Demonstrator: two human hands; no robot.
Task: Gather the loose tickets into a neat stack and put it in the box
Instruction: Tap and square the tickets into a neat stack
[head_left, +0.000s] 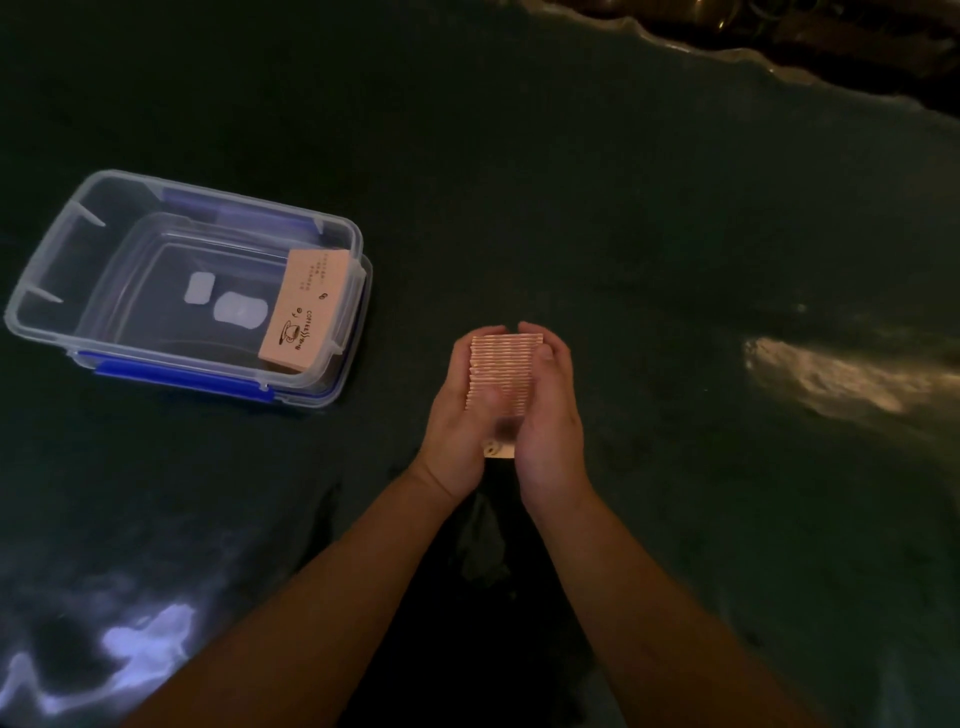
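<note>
A thick stack of pale orange tickets (503, 370) stands on edge between my two hands at the middle of the dark table. My left hand (460, 415) presses its left side and my right hand (550, 410) presses its right side, fingertips curled over the far end. The stack's near end shows a printed face below my palms. The clear plastic box (62, 270) with blue clips sits to the left, open. Inside it, another stack of tickets (304, 312) with a coffee-cup print leans against the right wall.
The table has a dark glossy green cover (649, 234) with light glare at the lower left and at the right. Its wavy far edge runs across the upper right, with dark wooden furniture (831, 31) beyond it.
</note>
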